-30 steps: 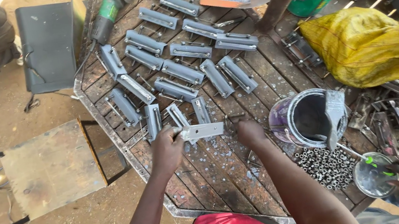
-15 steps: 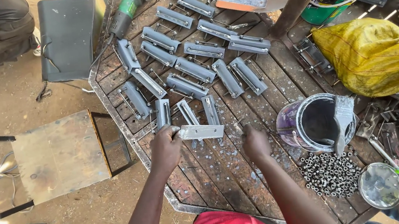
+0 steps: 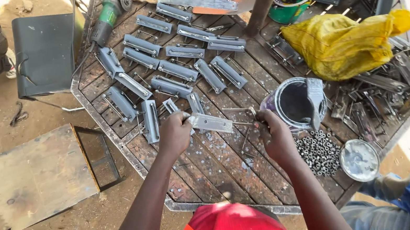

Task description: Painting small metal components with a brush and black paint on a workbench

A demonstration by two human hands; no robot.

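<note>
The left hand (image 3: 176, 133) is closed around one end of a flat grey metal plate with holes (image 3: 211, 123), pinching it at the plate's nine o'clock end, so that the plate juts toward three o'clock just above the rusty slatted metal worktable (image 3: 207, 172). The right hand (image 3: 274, 135) is curled shut at the plate's four o'clock; it seems to pinch a thin metal rod (image 3: 238, 109), but the exact grip is too small to tell.

At twelve o'clock from the left hand lie rows of grey-painted metal latch brackets (image 3: 178, 71), spread flat over the table's upper half. At one o'clock from the right hand stands an open round paint tin with a dark inside (image 3: 296, 103), touching a heap of small steel nuts (image 3: 319, 151) at its six o'clock. A round tin lid (image 3: 358, 159) rests at four o'clock from that heap. A crumpled yellow plastic bag (image 3: 346, 43) sits at one o'clock from the tin. A green angle grinder (image 3: 108, 13) lies at the table's eleven o'clock edge. Off the table, at nine o'clock, stands a rusty square metal stool (image 3: 39, 176).
</note>
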